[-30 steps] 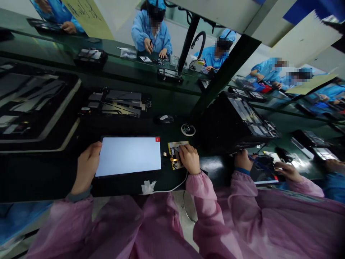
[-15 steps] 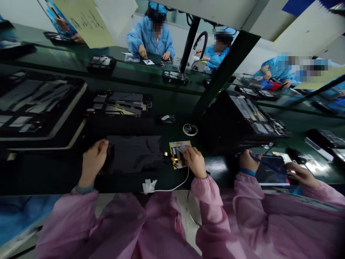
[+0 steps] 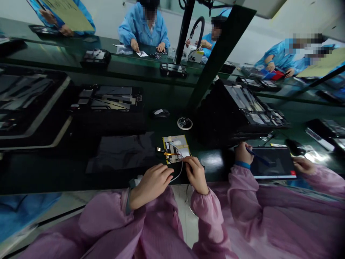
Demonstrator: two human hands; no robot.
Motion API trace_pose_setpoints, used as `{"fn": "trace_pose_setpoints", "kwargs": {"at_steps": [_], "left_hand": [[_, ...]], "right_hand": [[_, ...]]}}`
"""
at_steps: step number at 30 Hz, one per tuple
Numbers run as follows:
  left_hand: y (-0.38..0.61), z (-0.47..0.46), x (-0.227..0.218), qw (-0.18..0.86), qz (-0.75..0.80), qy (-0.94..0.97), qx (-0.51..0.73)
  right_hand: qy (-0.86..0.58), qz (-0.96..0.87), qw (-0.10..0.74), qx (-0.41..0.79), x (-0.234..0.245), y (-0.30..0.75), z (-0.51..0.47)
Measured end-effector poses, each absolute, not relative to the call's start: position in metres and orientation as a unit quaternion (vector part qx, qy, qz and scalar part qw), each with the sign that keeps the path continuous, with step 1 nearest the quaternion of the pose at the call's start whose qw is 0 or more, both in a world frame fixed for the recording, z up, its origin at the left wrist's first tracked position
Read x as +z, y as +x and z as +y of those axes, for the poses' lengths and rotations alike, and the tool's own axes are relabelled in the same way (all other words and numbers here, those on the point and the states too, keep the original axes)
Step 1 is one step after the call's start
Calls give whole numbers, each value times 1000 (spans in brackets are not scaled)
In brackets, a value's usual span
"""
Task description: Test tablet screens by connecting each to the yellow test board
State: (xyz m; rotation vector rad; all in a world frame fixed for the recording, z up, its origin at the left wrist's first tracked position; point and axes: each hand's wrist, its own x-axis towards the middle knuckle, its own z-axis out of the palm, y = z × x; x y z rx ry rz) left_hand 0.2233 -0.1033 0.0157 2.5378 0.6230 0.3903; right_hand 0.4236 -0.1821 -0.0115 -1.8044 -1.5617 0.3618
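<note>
A dark tablet screen [image 3: 122,153] lies flat on the green bench in front of me, its display off. To its right sits a small yellow circuit board [image 3: 175,147] joined to the tablet by an orange flex strip. A white cable [image 3: 176,173] runs from the board toward the bench edge. My left hand [image 3: 151,184] hovers just below the board, fingers curled near the cable. My right hand [image 3: 196,174] rests at the board's lower right corner, fingertips on the cable end.
Black trays of tablet parts [image 3: 107,100] stand behind the screen and at the far left [image 3: 29,104]. A tape roll [image 3: 184,123] and a mouse [image 3: 160,113] lie nearby. At my right a co-worker's hand [image 3: 244,153] works with a stylus on another tablet [image 3: 273,166]. People in blue sit opposite.
The tablet display went from lit white to dark. My left hand left the tablet's left edge and moved right to the cable by the board. My right hand slid slightly down.
</note>
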Motion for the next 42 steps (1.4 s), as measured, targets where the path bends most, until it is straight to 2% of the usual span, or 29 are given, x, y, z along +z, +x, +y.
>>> {"fn": "trace_pose_setpoints", "kwargs": {"at_steps": [6, 10, 15, 22, 26, 37, 42], "left_hand": [[250, -103, 2, 169, 237, 950, 112], [269, -100, -7, 133, 232, 961, 67], [269, -95, -11, 142, 237, 959, 68], [263, -91, -12, 116, 313, 934, 124], [266, -96, -19, 133, 310, 932, 130], [272, -97, -25, 162, 256, 947, 105], [267, -98, -11, 207, 266, 935, 112]], "right_hand": [[-706, -591, 369, 126, -16, 425, -185], [-701, -627, 323, 106, -20, 421, -186], [-710, -644, 274, 72, -23, 416, -189], [-686, -649, 319, 81, -28, 410, -174], [-671, -648, 348, 96, -31, 410, -170], [-640, -685, 339, 83, -33, 409, -169], [-641, -678, 350, 86, -30, 413, -173]]}}
